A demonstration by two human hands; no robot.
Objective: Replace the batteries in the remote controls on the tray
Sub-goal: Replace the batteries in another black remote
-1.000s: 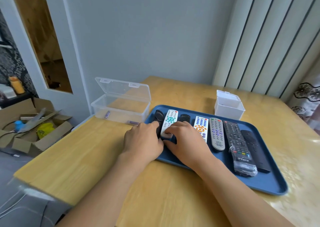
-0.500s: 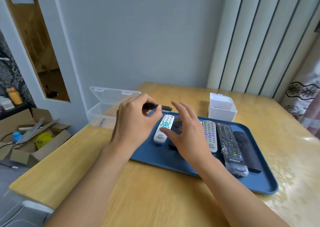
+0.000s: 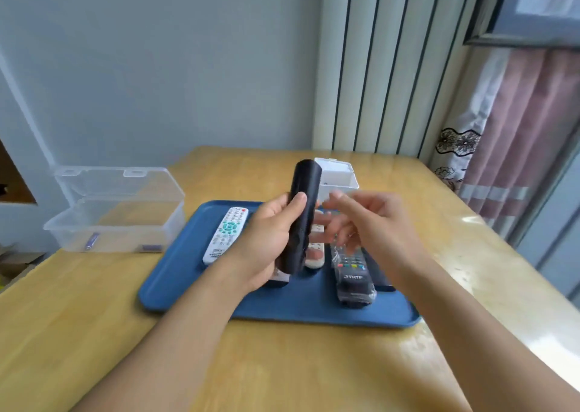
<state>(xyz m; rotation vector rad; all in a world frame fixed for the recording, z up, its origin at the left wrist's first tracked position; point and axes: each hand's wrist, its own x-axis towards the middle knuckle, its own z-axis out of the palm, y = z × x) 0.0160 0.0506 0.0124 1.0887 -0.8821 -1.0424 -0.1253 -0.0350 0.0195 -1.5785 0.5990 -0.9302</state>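
My left hand [image 3: 266,242] grips a black remote [image 3: 303,204] and holds it upright above the blue tray [image 3: 175,273], its plain back toward me. My right hand [image 3: 367,226] hovers just right of it, blurred, fingers spread and holding nothing. On the tray lie a white remote with green buttons [image 3: 225,235], a white remote [image 3: 314,253] partly hidden behind the black one, and a black remote in clear wrap [image 3: 353,276]. Other remotes are hidden under my hands.
A clear plastic box [image 3: 116,223] with its lid up stands left of the tray and holds two purple batteries [image 3: 91,241]. A small white box [image 3: 339,179] sits behind the tray. The wooden table [image 3: 282,367] ends near a curtain at the right.
My left hand has lifted the black remote off the tray and stood it upright. My right hand has risen from the tray to beside it. The view has shifted right.
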